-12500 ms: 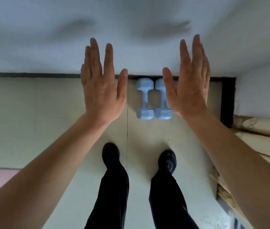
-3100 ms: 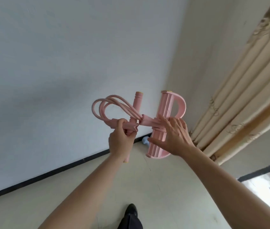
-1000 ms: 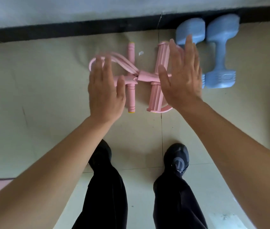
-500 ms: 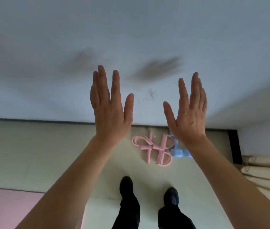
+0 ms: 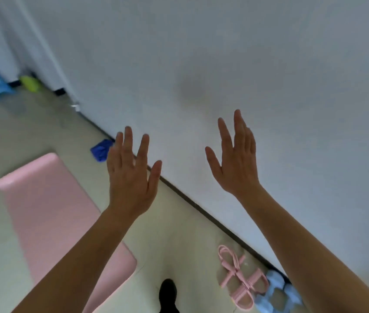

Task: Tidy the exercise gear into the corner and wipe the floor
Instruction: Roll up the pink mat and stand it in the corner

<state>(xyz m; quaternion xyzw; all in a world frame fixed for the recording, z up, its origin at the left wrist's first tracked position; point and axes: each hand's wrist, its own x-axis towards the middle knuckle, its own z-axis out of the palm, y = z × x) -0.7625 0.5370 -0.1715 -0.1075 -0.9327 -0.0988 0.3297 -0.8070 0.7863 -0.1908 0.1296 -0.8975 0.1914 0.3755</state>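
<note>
Left hand [image 5: 131,177] and right hand [image 5: 235,159] raised, each grip spread and empty. Pink pedal resistance band [image 5: 238,277] lies on the floor [image 5: 179,240] against the wall's baseboard, touching the blue dumbbells [image 5: 276,294]. Pink mat [image 5: 50,213] lies well apart, unrolled.

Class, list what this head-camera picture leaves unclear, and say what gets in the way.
- Blue dumbbells: partly hidden by the right forearm.
- Blue and green items in the far corner: too blurred and small to identify.
- Pink mat: near end crossed by the left forearm, cut off by the bottom edge.
</note>
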